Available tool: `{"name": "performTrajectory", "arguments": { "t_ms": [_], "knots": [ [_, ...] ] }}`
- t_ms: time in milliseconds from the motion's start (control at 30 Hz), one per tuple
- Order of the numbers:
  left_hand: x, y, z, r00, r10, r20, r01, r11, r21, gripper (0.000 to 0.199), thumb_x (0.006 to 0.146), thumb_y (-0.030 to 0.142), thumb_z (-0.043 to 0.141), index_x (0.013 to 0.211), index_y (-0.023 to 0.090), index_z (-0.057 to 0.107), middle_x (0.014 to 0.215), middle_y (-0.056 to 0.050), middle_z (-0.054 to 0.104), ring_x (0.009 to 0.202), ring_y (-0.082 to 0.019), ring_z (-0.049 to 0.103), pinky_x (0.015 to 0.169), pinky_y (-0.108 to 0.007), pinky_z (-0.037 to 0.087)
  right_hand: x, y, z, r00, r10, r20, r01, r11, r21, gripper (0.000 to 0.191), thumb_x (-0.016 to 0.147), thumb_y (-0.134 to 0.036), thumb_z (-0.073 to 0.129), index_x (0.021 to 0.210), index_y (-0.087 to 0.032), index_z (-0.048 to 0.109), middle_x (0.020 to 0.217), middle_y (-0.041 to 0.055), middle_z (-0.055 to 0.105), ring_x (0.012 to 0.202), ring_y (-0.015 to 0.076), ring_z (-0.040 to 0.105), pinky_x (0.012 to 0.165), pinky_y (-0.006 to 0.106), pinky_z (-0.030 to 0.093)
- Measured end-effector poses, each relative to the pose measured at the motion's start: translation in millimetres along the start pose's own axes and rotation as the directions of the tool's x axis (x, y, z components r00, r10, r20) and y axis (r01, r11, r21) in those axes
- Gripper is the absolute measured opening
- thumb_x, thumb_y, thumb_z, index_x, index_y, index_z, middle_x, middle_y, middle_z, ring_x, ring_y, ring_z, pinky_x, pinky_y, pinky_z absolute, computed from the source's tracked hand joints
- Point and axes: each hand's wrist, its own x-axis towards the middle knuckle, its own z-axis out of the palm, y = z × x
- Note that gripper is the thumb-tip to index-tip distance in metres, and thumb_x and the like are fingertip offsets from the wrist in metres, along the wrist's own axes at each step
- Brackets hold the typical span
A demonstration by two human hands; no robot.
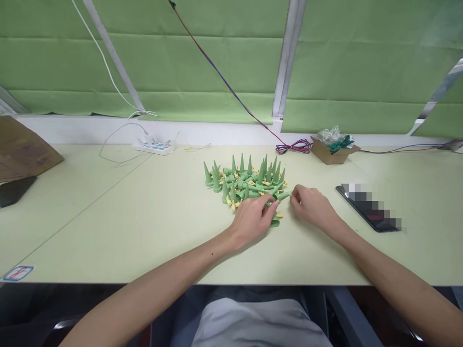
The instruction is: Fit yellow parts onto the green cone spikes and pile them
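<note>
A pile of green plastic cone spikes [248,183] with small yellow fittings [233,204] lies on the table. Several spikes stand upright, while others lie on their sides. At the near right edge of the pile, my left hand [254,218] has its thumb and fingers drawn together; what they hold is hidden. A green cone spike [283,195] points sideways from there. The fingertips of my right hand [311,205] are pinched at its narrow tip. Beneath the left fingers, the wide open end of another spike [275,221] shows.
To the right lies a black phone [369,209]. Farther back stand a small cardboard box [334,155] with clear and green plastic and a coil of red-blue wire [294,146]. A white power strip [155,146] and a brown paper bag [27,149] are on the left.
</note>
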Motion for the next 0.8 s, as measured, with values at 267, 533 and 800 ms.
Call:
{"name": "performTrajectory", "arguments": {
  "t_ms": [267,533,800],
  "knots": [
    [2,3,-1.2,0.995,-0.099,-0.010,0.087,0.917,-0.390,0.037,0.100,0.047,0.040,0.088,0.018,0.060,0.073,0.001,0.057,0.058,-0.011,0.047,0.057,-0.025,0.040,-9,-11,-8,0.902,-0.303,-0.307,0.411,0.821,0.397,0.017,0.097,-0.032,0.047,0.091,-0.020,0.059,0.077,0.0022,0.065,0.062,0.0136,0.056,0.062,0.025,0.044],
    [3,2,2.6,0.992,-0.123,0.018,0.114,0.838,-0.533,0.036,0.099,0.047,0.042,0.082,0.018,0.055,0.072,0.002,0.055,0.059,-0.009,0.045,0.056,-0.022,0.039,-12,-14,-4,0.878,-0.355,-0.322,0.477,0.711,0.516,0.021,0.097,-0.036,0.050,0.098,-0.020,0.063,0.084,0.0045,0.069,0.065,0.0140,0.060,0.062,0.027,0.050],
    [3,3,1.1,0.986,-0.162,0.042,0.159,0.827,-0.539,0.039,0.098,0.051,0.041,0.079,0.019,0.052,0.069,0.001,0.054,0.055,-0.009,0.047,0.050,-0.022,0.039,-12,-13,-1,0.884,-0.360,-0.299,0.468,0.672,0.575,0.020,0.097,-0.036,0.052,0.099,-0.021,0.064,0.087,0.0043,0.069,0.068,0.0144,0.062,0.063,0.028,0.052]
  ]
}}
